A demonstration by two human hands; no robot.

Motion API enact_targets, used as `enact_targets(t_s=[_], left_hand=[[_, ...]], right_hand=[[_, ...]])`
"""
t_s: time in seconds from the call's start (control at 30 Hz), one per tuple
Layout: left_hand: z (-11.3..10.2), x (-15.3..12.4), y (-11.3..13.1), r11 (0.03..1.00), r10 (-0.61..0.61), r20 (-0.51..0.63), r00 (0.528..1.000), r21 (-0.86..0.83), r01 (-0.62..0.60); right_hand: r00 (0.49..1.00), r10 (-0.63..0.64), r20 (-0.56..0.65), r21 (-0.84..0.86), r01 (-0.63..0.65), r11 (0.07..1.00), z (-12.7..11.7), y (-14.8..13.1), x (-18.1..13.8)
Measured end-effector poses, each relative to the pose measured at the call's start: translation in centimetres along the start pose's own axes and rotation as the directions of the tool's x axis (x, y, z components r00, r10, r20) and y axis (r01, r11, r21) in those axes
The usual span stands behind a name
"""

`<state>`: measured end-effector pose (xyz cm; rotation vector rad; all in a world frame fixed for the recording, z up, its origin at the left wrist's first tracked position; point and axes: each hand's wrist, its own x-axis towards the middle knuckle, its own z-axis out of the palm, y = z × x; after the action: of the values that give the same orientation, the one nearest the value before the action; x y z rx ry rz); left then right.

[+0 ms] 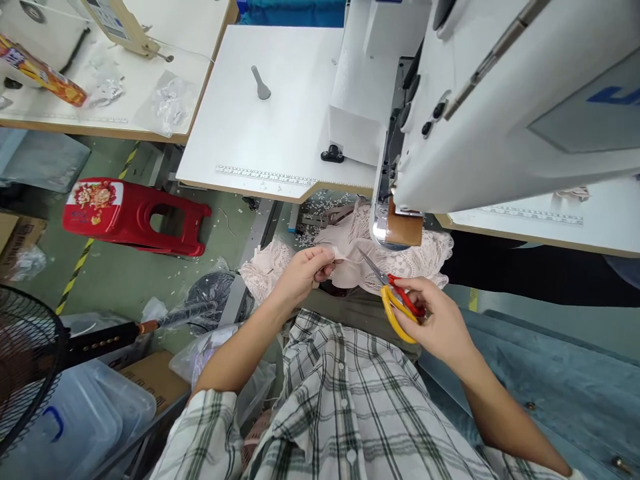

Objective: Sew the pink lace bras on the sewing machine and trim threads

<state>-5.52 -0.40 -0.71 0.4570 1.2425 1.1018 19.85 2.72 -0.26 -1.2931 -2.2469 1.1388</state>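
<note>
A pale pink lace bra [363, 230] lies across the lap, partly under the sewing machine's arm. My left hand [313, 267] pinches a thin strip of the bra between thumb and fingers. In my right hand [437, 317] is a pair of scissors [393, 290] with one yellow and one red handle loop. The blades point up and left toward the strip, just right of my left hand. Whether the tips touch the fabric, I cannot tell.
A large white sewing machine [500, 133] overhangs the lap from the right. Its white table [280, 133] has a ruler strip along the front edge and a grey peg [261, 83]. At left are a red stool [135, 213], a fan [30, 367] and plastic bins [85, 420].
</note>
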Motion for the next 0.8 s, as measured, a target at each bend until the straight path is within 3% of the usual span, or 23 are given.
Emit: enact_targets(t_s=[0.13, 0.5, 0.8], left_hand=[[-0.2, 0.1, -0.2, 0.998, 0.033, -0.066, 0.997, -0.044, -0.036], [0.6, -0.4, 0.4, 0.967, 0.125, -0.117, 0.985, 0.237, -0.095], [0.6, -0.3, 0.1, 0.97, 0.15, -0.16, 0.976, 0.213, -0.114]], right_hand=[[0.998, -0.029, 0.047, -0.004, 0.03, 1.0, 0.5, -0.1, 0.3], [0.994, -0.009, 0.113, 0.07, 0.001, 0.998, 1.5, -1.6, 3.3], [0.982, 0.087, 0.17, 0.099, -0.105, 0.99, 0.5, -1.3, 3.3]])
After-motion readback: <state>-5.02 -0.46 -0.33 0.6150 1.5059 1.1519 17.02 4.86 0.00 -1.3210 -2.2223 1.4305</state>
